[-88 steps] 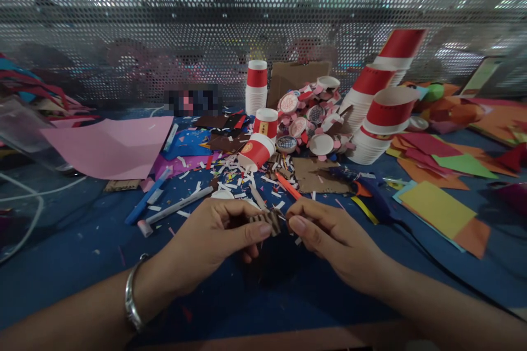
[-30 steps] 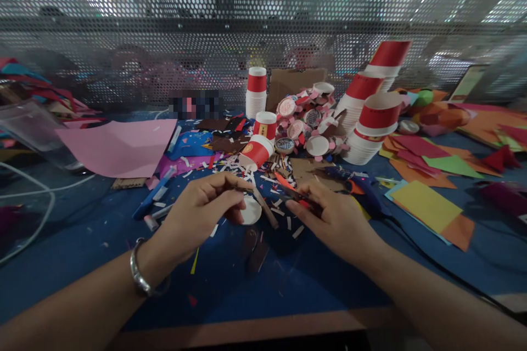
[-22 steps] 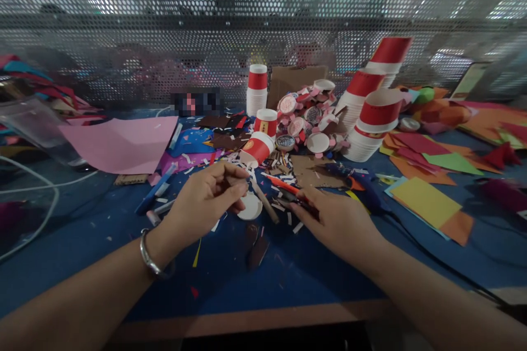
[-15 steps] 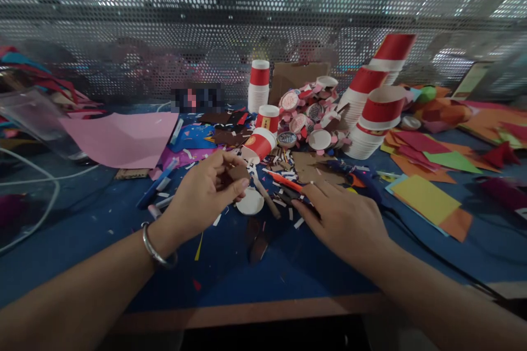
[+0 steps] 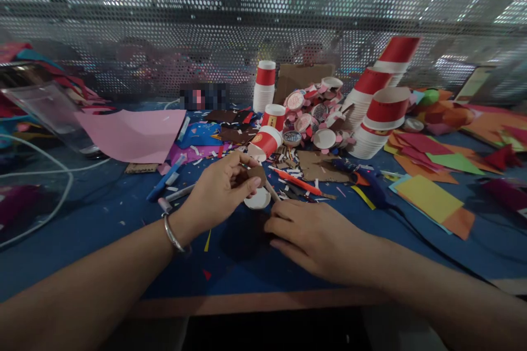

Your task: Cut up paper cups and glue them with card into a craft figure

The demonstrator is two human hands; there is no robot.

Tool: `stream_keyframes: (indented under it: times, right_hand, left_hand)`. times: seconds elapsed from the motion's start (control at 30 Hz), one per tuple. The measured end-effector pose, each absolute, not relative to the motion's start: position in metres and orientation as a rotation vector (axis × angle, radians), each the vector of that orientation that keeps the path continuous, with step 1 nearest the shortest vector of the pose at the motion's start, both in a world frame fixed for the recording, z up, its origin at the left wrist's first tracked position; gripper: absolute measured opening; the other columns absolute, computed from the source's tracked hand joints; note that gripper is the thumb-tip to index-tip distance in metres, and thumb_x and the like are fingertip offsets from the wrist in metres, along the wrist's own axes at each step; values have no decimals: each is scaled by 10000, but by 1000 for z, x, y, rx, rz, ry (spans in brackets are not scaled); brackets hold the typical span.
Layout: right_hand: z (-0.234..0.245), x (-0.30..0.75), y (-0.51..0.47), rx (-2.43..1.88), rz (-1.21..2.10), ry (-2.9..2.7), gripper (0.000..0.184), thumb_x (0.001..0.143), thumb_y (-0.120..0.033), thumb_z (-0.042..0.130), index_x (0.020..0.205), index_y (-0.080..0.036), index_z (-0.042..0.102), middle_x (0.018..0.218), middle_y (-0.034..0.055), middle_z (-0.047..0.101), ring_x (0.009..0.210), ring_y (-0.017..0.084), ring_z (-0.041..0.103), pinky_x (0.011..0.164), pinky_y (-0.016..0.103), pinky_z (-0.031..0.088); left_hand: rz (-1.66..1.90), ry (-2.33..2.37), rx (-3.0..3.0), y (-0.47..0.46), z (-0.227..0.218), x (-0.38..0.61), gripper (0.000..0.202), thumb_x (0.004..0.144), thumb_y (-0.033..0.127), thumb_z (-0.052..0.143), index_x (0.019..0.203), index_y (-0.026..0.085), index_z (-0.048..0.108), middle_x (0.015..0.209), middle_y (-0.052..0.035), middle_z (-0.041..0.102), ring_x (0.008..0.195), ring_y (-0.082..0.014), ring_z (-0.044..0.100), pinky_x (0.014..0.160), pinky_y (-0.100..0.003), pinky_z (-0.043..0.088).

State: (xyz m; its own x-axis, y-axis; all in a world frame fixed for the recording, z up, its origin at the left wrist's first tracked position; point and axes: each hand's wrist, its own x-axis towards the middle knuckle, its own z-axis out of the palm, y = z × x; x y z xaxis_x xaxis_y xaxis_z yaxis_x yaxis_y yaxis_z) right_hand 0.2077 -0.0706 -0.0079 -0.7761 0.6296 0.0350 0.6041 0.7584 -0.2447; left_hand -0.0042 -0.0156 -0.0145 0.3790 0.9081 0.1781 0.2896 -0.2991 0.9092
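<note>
My left hand [image 5: 220, 184], with a silver bangle at the wrist, pinches a small piece of brown card [image 5: 256, 176] between thumb and fingers. Just under it on the blue table lies a round white paper cup base [image 5: 258, 199]. My right hand [image 5: 308, 233] rests low over the table to the right of that base, its fingers bent and close together. Whatever lies under its fingertips is hidden. Beyond the right hand are an orange pen-like tool [image 5: 296, 181] and a thin brownish stick [image 5: 272, 192].
Red and white paper cups [image 5: 265, 142] stand and lie ahead, with taller cup stacks [image 5: 373, 120] behind right. A heap of pink-trimmed cup pieces [image 5: 317, 115] sits between. A blue glue gun [image 5: 374, 186] with a cord, coloured paper [image 5: 428, 197] and a pink sheet [image 5: 135, 134] lie around.
My right hand has moved left and nearer to me, off the orange tool, and covers the spot where dark brown pieces lay. My left hand still holds the brown card. The view has shifted slightly.
</note>
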Motion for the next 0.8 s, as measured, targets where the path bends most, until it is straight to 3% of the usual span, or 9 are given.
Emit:
stream_keyframes:
  times: [0.17, 0.3, 0.43, 0.6, 0.7, 0.8]
  right_hand:
    - [-11, 241, -72, -1119, 179, -2591, 214, 1019, -226, 501, 1096, -180, 695, 1025, 90, 715, 959, 258, 697, 791, 377, 541]
    - [-14, 291, -70, -1519, -22, -2243, 268, 1012, -386, 509, 1134, -223, 684, 1058, 85, 728, 857, 254, 699, 750, 384, 517]
    - [-25, 343, -66, -1969, -143, -1922, 336, 912, -535, 584, 1040, -238, 674, 995, 71, 733, 804, 257, 684, 739, 389, 497]
    - [-49, 381, -53, -2142, 145, -1722, 491, 794, -630, 653, 1057, -216, 660, 906, 76, 728, 746, 262, 658, 707, 392, 477]
    - [-55, 387, -44, -2104, 261, -1604, 460, 724, -561, 750, 1012, -207, 687, 849, 75, 716, 731, 267, 648, 699, 401, 464]
    - [-51, 384, -42, -2035, 399, -1544, 385, 773, -487, 742, 1008, -187, 692, 874, 92, 735, 707, 232, 665, 661, 368, 488]
  left_hand:
    - [901, 1002, 1774, -15, -17, -2, 124, 930, 227, 614, 1045, 182, 603, 872, -21, 745, 733, -146, 712, 719, -285, 593]
    - [887, 1006, 1717, -15, -16, -1, 138, 947, 244, 612, 1059, 171, 646, 875, -22, 740, 725, -140, 709, 678, -266, 601]
    - [903, 1006, 1640, -17, -16, -1, 156, 957, 253, 619, 1076, 179, 687, 911, -24, 738, 767, -140, 712, 658, -245, 599]
    - [918, 986, 1554, -21, -15, 3, 162, 952, 250, 641, 1076, 175, 713, 895, -25, 737, 785, -131, 694, 698, -244, 591]
    - [924, 963, 1547, -22, -17, 5, 162, 946, 249, 651, 1078, 175, 709, 890, -21, 730, 774, -125, 679, 715, -255, 582]
    - [914, 930, 1539, -22, -19, 5, 179, 946, 256, 655, 1103, 181, 697, 896, -19, 722, 773, -127, 672, 721, -267, 578]
